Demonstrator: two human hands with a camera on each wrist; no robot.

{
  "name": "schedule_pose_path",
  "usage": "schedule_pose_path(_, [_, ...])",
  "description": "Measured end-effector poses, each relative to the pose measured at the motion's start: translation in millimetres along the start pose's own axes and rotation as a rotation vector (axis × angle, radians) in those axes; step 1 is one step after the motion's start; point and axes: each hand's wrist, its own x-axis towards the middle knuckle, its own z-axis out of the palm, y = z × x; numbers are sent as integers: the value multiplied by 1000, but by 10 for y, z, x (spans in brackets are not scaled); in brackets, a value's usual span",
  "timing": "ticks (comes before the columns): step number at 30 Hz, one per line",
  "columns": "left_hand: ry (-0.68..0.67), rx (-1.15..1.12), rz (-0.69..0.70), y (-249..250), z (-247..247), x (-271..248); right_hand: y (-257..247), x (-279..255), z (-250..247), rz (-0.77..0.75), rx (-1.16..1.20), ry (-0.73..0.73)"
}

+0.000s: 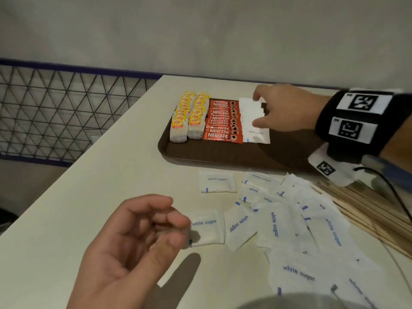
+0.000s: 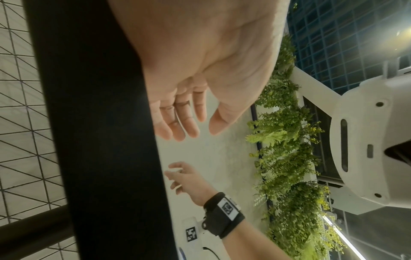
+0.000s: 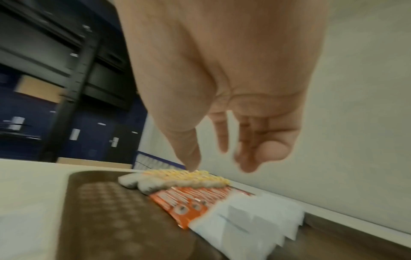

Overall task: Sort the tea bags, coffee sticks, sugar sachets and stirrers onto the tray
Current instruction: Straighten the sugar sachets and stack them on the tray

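Observation:
A brown tray holds two rows of yellow-tagged tea bags, a column of red coffee sticks and a column of white sugar sachets. My right hand hangs over that sachet column with fingers spread and nothing in it; the right wrist view shows the right hand just above the sachets. My left hand hovers palm-up with loosely bent fingers beside a loose sachet and holds nothing. More loose sachets lie in front of the tray. Wooden stirrers lie at the right.
The white table ends at the left, where a wire mesh panel stands below its edge. A grey wall runs close behind the tray. A black cable from my right wristband crosses over the stirrers.

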Motion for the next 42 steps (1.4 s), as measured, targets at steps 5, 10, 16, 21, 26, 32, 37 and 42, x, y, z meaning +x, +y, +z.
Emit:
schedule_pose_path(5, [102,400,79,38,137,-129,-629,-475,-112,-310,92,-318])
schedule_pose_path(10, [72,979,117,22,259,-184,-904,-653,123,-360,-12,-269])
schedule_pose_path(16, [-14,1366,-47,68,393,-160,-995,-801,271,-276,-24,-320])
schedule_pose_path(21, [-56,1368,-8,64,380,-137,-1030,-908,239,-182,37,-379])
schedule_pose_path(26, [-85,1179,43,66,305,-137,-1070,-945,215,-115,131,-409])
schedule_pose_path(32, [-14,639,55,119,214,-190,-1092,-930,183,-86,214,-454])
schedule_pose_path(37, [23,244,-87,243,115,-158,-1099,-951,170,-105,246,-446])
schedule_pose_path(42, [10,106,-164,273,47,-119,-1106,-965,178,-114,279,-398])
